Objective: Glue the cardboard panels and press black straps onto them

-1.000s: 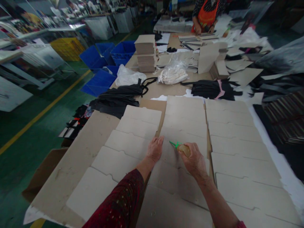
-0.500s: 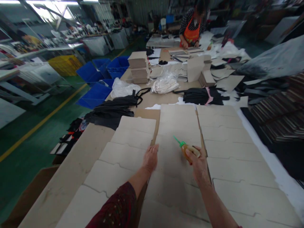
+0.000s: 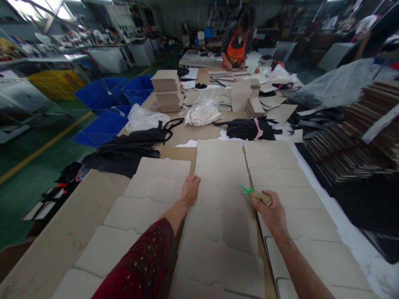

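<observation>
My R hand [image 3: 274, 214] has its fingers curled round a green-nozzled squeeze bottle [image 3: 261, 198], tip over the mid. col. of overlapping cardboard sheets [image 3: 218, 195]. L hand [image 3: 189, 192] is by that col.'s L edge, can't tell if gripping.

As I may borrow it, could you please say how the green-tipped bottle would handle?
The green-tipped bottle is probably light, since the right hand alone holds it. Being rounded, it might roll if laid down, and its thin green nozzle may bend.
</observation>
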The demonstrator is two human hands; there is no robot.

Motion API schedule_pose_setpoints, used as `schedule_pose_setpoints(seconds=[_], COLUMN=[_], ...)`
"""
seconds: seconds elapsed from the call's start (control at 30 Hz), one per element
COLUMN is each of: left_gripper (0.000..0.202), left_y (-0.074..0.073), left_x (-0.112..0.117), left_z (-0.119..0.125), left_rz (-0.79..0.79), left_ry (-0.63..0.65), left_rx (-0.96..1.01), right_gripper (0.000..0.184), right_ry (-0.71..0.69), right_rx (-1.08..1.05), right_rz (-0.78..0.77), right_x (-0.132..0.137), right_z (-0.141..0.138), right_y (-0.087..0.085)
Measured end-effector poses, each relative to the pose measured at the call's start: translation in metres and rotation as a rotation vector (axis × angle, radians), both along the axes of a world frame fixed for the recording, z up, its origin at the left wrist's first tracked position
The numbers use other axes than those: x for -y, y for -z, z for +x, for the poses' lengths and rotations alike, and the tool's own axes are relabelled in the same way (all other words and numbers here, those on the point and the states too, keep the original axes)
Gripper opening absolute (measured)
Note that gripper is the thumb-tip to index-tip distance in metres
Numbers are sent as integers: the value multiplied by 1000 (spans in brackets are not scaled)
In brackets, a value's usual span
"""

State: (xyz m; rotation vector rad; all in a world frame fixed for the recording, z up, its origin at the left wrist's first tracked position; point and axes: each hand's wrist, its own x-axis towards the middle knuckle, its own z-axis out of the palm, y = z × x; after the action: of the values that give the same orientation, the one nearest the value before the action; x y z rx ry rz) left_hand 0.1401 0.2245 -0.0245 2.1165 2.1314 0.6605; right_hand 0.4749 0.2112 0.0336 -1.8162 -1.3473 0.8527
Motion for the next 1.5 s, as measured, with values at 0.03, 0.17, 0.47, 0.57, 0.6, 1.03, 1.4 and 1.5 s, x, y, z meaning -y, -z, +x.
schedule_pose_setpoints(seconds=[0.03,0.17,0.47,0.57,0.6,1.03,1.4,1.5], left_gripper=[25,26,26,25,25,22,22,22], left_y=[2,6,7,8,8,11,10,14], left_x=[0,3,6,7,8,9,12,11], left_z=[-1,-5,-3,-3,-3,-3,0,-1], left_rz=[-10,-37,-34,-20,-15,17,26,33], left_ry=[-3,-10,-10,-5,-2,7,-30,-35], left_rx=[-2,-10,-34,-38,-38,-46,-58,-49], right_gripper=[58,51,34,29,27,49,40,35], right_ry=[-18,-106,-254,-294,-308,-124,-409,-477], right_rx=[22,123,429,506,517,113,75,150], right_rz=[-1,56,160,135,130,58,161,198], right_x=[-2,-7,-20,-23,-24,-29,-22,-24], right_z=[-1,-3,-9,-7,-6,-21,-107,-117], right_y=[1,9,-9,-21,-24,-2,-5,-4])
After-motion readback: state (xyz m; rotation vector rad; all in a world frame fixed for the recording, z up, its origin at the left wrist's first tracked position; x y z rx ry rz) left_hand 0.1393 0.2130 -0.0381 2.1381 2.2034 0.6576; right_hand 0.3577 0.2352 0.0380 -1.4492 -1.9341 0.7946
